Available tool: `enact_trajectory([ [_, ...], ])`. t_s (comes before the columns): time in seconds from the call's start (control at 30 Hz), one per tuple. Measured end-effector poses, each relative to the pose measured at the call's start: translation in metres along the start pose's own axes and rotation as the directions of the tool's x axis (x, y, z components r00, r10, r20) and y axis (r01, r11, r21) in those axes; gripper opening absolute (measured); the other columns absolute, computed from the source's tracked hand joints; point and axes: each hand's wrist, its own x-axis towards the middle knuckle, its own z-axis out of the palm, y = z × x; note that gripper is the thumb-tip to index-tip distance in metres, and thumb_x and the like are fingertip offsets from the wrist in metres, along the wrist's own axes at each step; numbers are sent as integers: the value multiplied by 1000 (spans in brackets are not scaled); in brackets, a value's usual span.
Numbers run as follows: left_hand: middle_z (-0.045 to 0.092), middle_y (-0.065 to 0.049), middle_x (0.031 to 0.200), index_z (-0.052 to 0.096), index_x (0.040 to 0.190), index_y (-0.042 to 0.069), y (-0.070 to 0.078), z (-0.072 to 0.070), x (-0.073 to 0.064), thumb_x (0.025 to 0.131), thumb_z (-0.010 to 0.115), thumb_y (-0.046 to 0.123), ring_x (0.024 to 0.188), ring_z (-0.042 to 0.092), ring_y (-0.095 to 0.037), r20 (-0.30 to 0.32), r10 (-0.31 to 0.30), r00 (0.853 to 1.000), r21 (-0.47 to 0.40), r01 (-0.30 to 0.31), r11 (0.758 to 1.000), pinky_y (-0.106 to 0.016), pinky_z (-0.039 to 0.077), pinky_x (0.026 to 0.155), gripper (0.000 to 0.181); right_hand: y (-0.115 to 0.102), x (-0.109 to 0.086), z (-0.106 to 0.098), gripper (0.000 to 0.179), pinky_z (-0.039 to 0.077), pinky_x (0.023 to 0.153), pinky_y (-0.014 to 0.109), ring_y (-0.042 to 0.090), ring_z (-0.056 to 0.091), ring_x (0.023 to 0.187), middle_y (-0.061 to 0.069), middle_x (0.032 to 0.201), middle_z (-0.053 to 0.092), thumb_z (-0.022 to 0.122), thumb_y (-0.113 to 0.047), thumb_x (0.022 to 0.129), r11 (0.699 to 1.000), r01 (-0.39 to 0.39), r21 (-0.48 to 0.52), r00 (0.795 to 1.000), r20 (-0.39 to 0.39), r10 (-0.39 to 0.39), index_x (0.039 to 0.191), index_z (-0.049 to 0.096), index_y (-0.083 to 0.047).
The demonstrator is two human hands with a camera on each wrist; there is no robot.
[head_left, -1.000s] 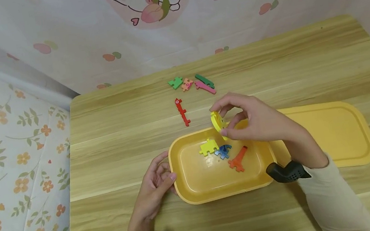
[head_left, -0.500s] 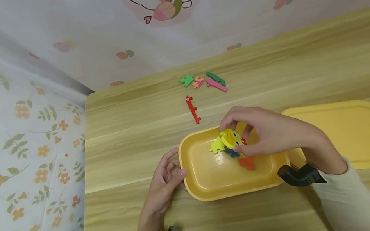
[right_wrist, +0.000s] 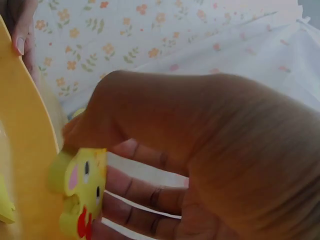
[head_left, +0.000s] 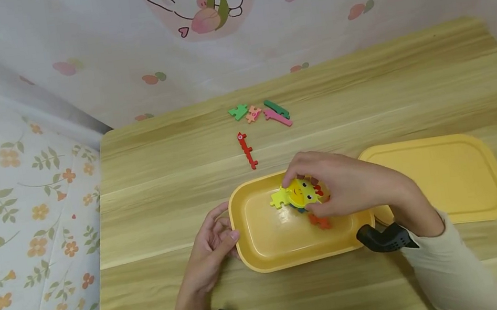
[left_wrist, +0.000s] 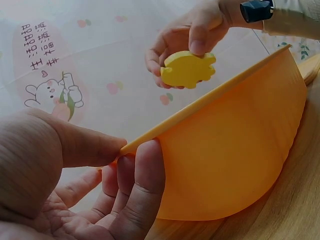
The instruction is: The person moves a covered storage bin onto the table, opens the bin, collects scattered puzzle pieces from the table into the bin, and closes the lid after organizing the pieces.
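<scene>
My right hand (head_left: 345,181) pinches a yellow puzzle piece (head_left: 300,194) shaped like an animal's head, with eyes, a muzzle and red parts. It is over the inside of the yellow plastic box (head_left: 264,264), and its face shows in the right wrist view. Under and beside it lie a light-yellow puzzle piece (head_left: 278,199), a mostly hidden blue piece and an orange piece (head_left: 320,221) partly covered by the fingers. At the box's left end, my left hand (head_left: 211,247) grips the rim between thumb and fingers, clear in the left wrist view (left_wrist: 125,185).
Beyond the box lies a red puzzle piece (head_left: 248,151). Farther back are a green piece (head_left: 239,112), a peach piece (head_left: 253,114), a pink piece (head_left: 279,117) and a dark green piece (head_left: 277,109). The yellow lid (head_left: 443,180) lies flat at right, partly behind the right arm.
My right hand has brought the yellow head piece down from above the box's far rim to over the pieces inside, and its face has turned upward. The left hand keeps its grip on the rim.
</scene>
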Motion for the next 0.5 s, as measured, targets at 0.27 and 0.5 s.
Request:
enact_trajectory([
  [0.27,65,-6,115,34,159,5,3,0,-1,104,54,-7,82,73,-10,0,-17,1000,-3,17,1000,-25,67,65,59,-5,-2,1,45,58,95,37,12,58,113,-10,127,63,82,-10,83,996,-37,-77,999,28,40,125,70,-21],
  [0.5,64,-8,117,33,160,5,4,0,-4,105,54,-7,83,73,-10,-16,-27,1000,-1,27,1000,-25,67,65,60,-8,-2,1,44,59,101,42,18,59,122,-6,131,63,83,-8,85,994,-55,-98,996,66,61,127,71,-18],
])
